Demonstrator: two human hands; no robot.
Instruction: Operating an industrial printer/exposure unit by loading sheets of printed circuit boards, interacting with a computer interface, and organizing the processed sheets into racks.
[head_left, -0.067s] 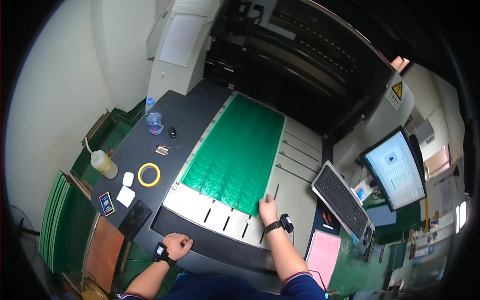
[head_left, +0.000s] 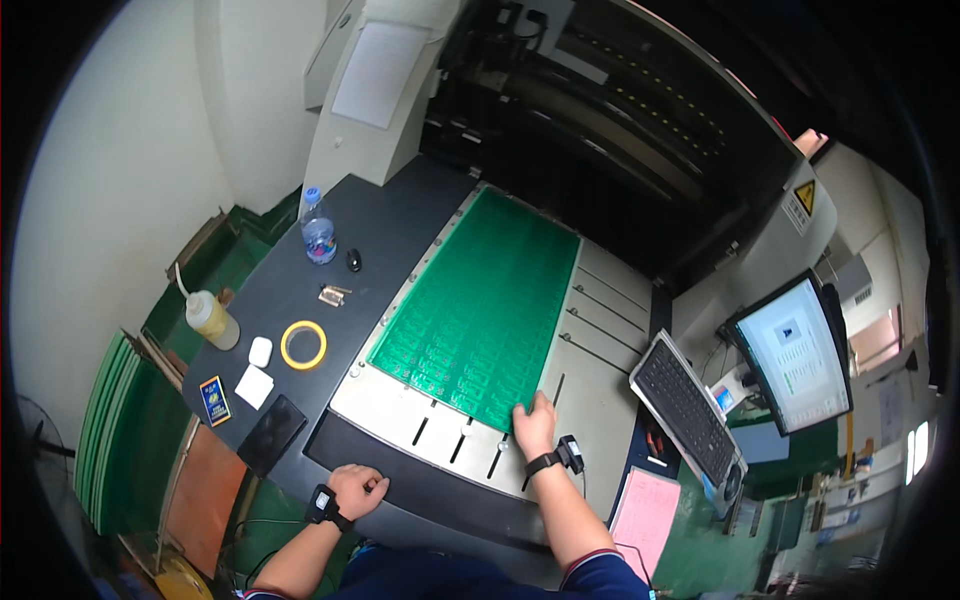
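A large green circuit board panel point(head_left: 480, 300) lies flat on the pale slotted metal bed point(head_left: 390, 405) of a machine. Rows of small printed patterns show on its surface. At its near right corner my right hand point(head_left: 535, 425) grips the edge with fingers and thumb closed, the fingertips partly hidden. My left hand point(head_left: 356, 490) rests at the dark front edge of the machine, fingers curled in and nothing seen in them. Both wrists wear black straps with small devices.
On the dark side surface point(head_left: 385, 215) stand a water bottle point(head_left: 318, 235), yellow tape roll point(head_left: 303, 345), black phone point(head_left: 272, 435) and small white case point(head_left: 260, 351). A squeeze bottle point(head_left: 212, 322) stands at its edge. To the right are a keyboard point(head_left: 685, 405), monitor point(head_left: 795, 350) and pink papers point(head_left: 645, 515).
My right hand has shifted slightly onto the panel's near corner, its fingers now over the edge. The whole view has moved a little; my left hand stays in place.
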